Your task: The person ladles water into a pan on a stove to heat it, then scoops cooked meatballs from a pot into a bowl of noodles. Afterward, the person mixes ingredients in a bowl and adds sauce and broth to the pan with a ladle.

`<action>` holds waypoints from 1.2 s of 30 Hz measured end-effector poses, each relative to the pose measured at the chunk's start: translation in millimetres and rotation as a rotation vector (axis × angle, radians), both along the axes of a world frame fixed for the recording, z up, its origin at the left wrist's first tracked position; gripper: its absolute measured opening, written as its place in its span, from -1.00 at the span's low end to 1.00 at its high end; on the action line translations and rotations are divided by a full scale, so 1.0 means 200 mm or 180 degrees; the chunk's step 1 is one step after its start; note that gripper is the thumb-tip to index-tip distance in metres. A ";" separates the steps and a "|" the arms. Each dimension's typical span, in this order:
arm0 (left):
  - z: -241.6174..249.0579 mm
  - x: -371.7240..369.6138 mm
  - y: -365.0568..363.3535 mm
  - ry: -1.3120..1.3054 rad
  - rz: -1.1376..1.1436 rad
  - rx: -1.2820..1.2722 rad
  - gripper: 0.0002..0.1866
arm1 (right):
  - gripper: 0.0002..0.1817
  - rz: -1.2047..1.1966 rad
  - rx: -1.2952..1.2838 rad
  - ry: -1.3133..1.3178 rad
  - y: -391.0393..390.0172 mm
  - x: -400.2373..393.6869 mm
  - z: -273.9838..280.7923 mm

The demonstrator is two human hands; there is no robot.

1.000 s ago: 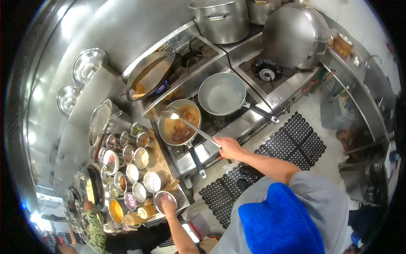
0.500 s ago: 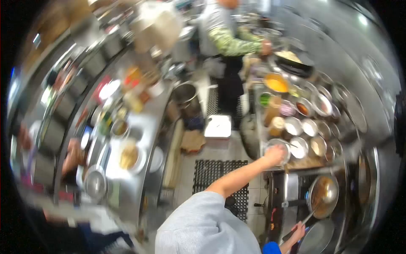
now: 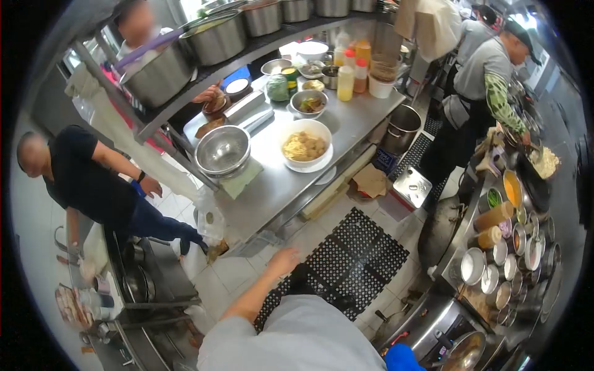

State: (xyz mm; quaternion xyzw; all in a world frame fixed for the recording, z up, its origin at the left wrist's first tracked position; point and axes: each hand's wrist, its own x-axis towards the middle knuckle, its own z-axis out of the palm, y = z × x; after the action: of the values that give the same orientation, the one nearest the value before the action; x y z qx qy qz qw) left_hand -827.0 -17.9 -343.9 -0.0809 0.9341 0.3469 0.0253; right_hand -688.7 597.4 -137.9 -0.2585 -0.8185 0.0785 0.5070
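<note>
My left hand (image 3: 284, 261) reaches out over the tiled floor, with fingers loosely extended and nothing visible in it. It touches nothing; the black rubber mat (image 3: 359, 263) lies below and beside it. My right hand is out of sight past the lower edge. Only a blue patch of clothing (image 3: 402, 358) shows on that side, near a frying pan (image 3: 465, 352) with brown food on the stove. Across the aisle, a white bowl of noodles and browned pieces (image 3: 306, 142) sits on the steel counter (image 3: 266, 207), beside a metal bowl (image 3: 223, 150).
Sauce bottles (image 3: 345, 83) stand at the counter's back, under a shelf with steel pots (image 3: 213, 38). Ingredient tins (image 3: 508, 267) crowd the right-hand station. A person in black (image 3: 93, 179) is at left; a co-worker (image 3: 486, 77) works at upper right. A steel-lidded box (image 3: 411, 187) rests by the aisle.
My view has swung left, so the counter now fills the middle. My left hand has left the metal bowl among the ingredients. My right hand, earlier on a utensil in the pan, has dropped from view.
</note>
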 end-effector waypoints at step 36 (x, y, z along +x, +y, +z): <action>-0.10 1.72 0.51 -0.3185 0.4469 0.1577 -0.63 | -0.53 0.4516 0.1780 -0.2296 -3.21 -4.39 -1.04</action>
State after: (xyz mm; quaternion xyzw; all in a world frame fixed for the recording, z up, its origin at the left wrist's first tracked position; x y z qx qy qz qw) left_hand -483.1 83.8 -364.2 -0.7675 0.4475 0.3983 0.2283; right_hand -1566.9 -45.4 -346.7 0.4428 -0.8880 0.0855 0.0905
